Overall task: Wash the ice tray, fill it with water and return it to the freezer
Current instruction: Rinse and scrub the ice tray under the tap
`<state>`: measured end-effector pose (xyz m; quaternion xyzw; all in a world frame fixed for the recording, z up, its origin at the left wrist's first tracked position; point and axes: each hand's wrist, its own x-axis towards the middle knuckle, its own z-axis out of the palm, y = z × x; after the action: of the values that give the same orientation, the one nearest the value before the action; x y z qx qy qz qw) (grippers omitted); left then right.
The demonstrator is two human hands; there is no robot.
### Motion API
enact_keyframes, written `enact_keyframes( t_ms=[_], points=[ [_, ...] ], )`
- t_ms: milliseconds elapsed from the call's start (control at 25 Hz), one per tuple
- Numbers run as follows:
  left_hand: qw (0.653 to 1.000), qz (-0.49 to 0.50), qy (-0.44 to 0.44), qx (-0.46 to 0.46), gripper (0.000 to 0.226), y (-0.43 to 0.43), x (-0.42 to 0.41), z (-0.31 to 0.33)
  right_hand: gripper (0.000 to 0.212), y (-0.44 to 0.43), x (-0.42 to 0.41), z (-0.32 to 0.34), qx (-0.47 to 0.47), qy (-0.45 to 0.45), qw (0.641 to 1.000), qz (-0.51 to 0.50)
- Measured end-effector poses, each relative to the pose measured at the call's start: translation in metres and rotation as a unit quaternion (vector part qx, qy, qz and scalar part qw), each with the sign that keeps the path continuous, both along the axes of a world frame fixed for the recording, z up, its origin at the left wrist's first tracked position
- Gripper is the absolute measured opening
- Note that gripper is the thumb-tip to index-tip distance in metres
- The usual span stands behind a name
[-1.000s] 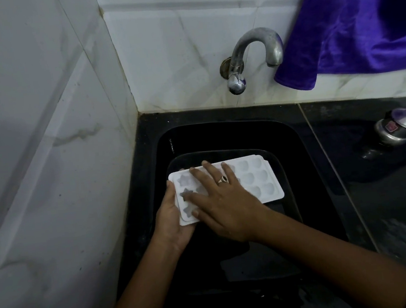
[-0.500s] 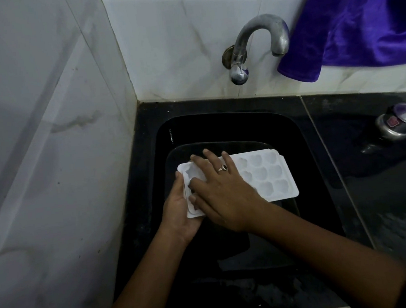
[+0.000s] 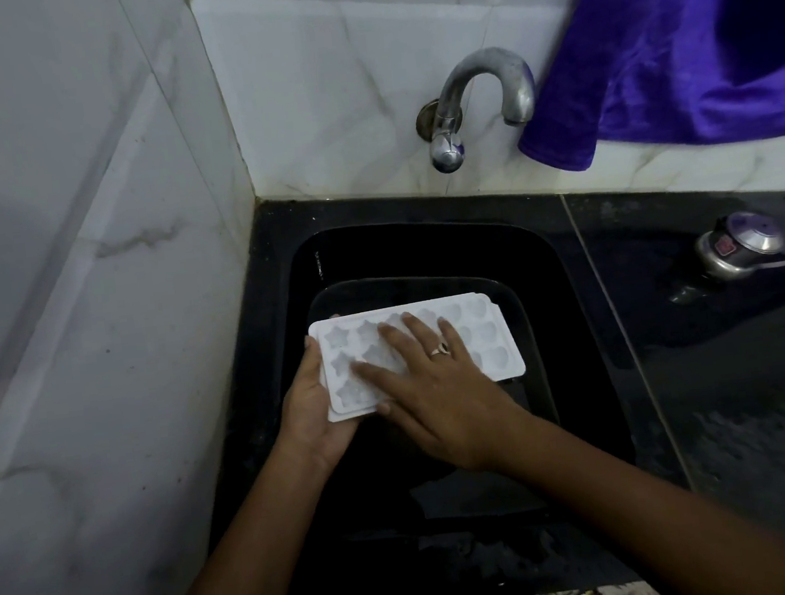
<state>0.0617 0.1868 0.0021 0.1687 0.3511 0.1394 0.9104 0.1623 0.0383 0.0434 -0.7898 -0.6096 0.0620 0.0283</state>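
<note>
Ice tray (image 3: 486, 336) held over the black sink (image 3: 424, 245): my left hand (image 3: 312, 402) has a curled grip on its end, my right hand (image 3: 432, 390) lies flat on the cells, holding nothing; I judge hard rubbing could tip it from that one-ended hold.

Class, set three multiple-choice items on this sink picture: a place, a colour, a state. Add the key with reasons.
1. Where is the ice tray? A in a freezer; B over the black sink; C on the counter.
2. What colour is the cloth beside the tap? A red; B green; C purple.
3. How does the right hand lie? A flat on the tray; B clenched empty; C round the tap.
Key: 1B, the sink shows dark beneath it; 2C, purple against white tiles; 3A, straight fingers spread across it.
</note>
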Motion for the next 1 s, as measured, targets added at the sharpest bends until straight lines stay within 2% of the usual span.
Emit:
enact_keyframes(
  t_ms=[200,360,520,680,840,1000],
  points=[
    [0.999,-0.031,0.005,0.016,0.066,-0.01,0.008,0.005,0.049,0.0,0.012,0.007,0.003,-0.001,0.999,-0.052],
    [0.999,-0.02,0.007,0.029,0.063,-0.004,0.008,0.005,0.052,0.003,0.015,0.005,0.005,-0.036,0.999,-0.01],
    [0.999,-0.018,0.003,0.027,0.062,-0.004,0.018,0.009,0.048,0.018,0.025,0.007,0.021,-0.02,0.999,-0.027],
    [1.0,0.003,-0.002,0.008,0.069,0.005,0.013,0.001,0.051,0.019,0.031,0.002,0.02,-0.033,0.999,0.024],
    [1.0,0.001,-0.02,-0.019,0.067,-0.004,0.013,-0.001,0.047,0.028,0.029,0.002,0.022,-0.022,0.999,0.013],
    [1.0,0.016,-0.014,0.002,0.063,-0.001,0.011,-0.002,0.049,0.02,0.035,-0.002,0.028,-0.02,0.999,0.037]
  ],
)
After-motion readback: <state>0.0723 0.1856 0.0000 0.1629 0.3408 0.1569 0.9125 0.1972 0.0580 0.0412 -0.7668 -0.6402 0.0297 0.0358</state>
